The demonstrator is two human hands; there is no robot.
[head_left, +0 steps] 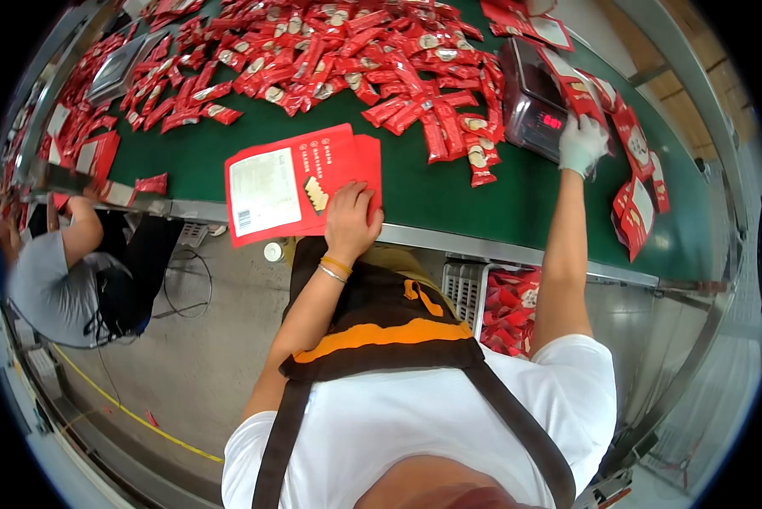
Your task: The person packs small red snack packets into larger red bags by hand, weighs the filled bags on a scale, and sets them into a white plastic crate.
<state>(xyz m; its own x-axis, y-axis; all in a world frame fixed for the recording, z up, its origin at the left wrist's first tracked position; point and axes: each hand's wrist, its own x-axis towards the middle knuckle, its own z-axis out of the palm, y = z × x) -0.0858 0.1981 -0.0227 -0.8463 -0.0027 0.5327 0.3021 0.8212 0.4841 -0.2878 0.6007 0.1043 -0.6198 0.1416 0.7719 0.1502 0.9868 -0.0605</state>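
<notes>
My left hand (pixel 351 222), bare with bands at the wrist, rests on the right part of a few flat red pouches (pixel 330 157) at the table's front edge. Its fingers are apart and slightly bent over the top pouch, which has a white label panel. At the right, my right hand (pixel 583 146) wears a white glove and is closed on the lower end of a red pouch (pixel 578 92). That pouch lies over the right side of a scale (pixel 535 102) with lit red digits. Part of the gloved fingers is hidden.
Many small red packets (pixel 338 51) are heaped across the green table (pixel 313 114). Filled red pouches (pixel 632 208) lie right of the scale. Another scale (pixel 120 69) is at the far left. A crate (pixel 466 293) with red packaging stands below the edge. A co-worker (pixel 58 280) sits at the left.
</notes>
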